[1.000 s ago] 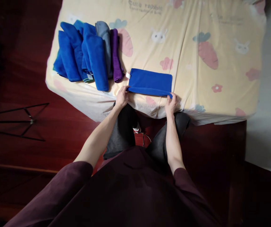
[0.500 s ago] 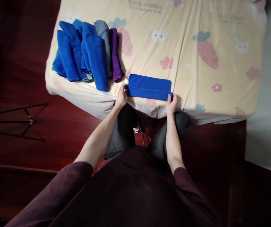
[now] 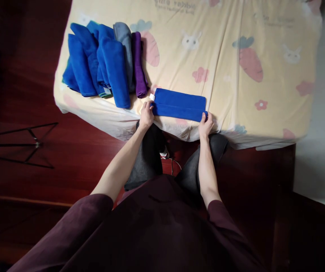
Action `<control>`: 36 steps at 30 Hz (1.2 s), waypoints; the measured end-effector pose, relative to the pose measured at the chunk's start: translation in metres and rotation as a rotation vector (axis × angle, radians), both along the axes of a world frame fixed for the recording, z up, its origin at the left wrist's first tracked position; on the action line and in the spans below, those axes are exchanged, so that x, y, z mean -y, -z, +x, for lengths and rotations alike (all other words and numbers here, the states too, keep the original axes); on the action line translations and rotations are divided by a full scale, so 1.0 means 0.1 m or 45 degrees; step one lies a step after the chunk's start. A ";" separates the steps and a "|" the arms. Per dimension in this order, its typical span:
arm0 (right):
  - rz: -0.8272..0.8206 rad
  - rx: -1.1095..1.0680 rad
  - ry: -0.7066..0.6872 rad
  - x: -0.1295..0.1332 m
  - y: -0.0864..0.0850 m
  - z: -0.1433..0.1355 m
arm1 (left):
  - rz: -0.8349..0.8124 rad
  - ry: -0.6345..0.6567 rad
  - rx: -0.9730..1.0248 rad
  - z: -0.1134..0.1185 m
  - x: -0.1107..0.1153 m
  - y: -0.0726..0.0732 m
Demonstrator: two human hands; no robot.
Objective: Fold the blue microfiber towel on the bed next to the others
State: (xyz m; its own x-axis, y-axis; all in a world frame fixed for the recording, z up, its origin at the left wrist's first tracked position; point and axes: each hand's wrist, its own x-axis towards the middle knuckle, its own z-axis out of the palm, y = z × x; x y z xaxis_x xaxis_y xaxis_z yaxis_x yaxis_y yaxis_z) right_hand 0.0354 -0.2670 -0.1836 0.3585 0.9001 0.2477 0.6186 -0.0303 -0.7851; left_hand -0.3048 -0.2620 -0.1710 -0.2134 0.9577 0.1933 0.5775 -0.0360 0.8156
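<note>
A blue cloth (image 3: 179, 104), folded into a long narrow strip with a white tag at its left end, lies near the front edge of a bed with a yellow cartoon-print sheet (image 3: 221, 56). My left hand (image 3: 146, 115) pinches the strip's near left corner. My right hand (image 3: 205, 124) pinches its near right corner. Both arms reach forward from dark maroon sleeves.
A row of folded cloths (image 3: 105, 60), mostly blue with one grey and one purple, leans together at the bed's left side. My knees in dark trousers (image 3: 148, 158) press against the bed's front edge. A thin black stand (image 3: 23, 145) lies on the dark red floor to the left.
The blue cloth has been folded once more, front edge over, from a wider rectangle into a narrower strip. Both hands stayed at its near corners.
</note>
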 end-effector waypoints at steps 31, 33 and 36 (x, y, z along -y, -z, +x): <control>0.004 0.269 -0.586 0.02 -0.22 0.12 | -0.066 0.463 -0.453 0.01 0.03 -0.05; -0.007 0.260 -0.545 0.01 -0.23 0.11 | -0.035 0.421 -0.397 -0.02 0.02 -0.02; -0.019 0.236 -0.460 0.00 -0.24 0.09 | 0.021 0.373 -0.282 -0.06 0.01 -0.01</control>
State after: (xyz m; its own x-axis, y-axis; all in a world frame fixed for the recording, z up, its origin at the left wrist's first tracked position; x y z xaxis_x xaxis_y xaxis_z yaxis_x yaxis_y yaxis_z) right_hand 0.0445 -0.2671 -0.1598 -0.0310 0.9640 0.2641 0.7223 0.2042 -0.6607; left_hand -0.3109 -0.2633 -0.1697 0.1181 0.9683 0.2199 0.7031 -0.2379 0.6701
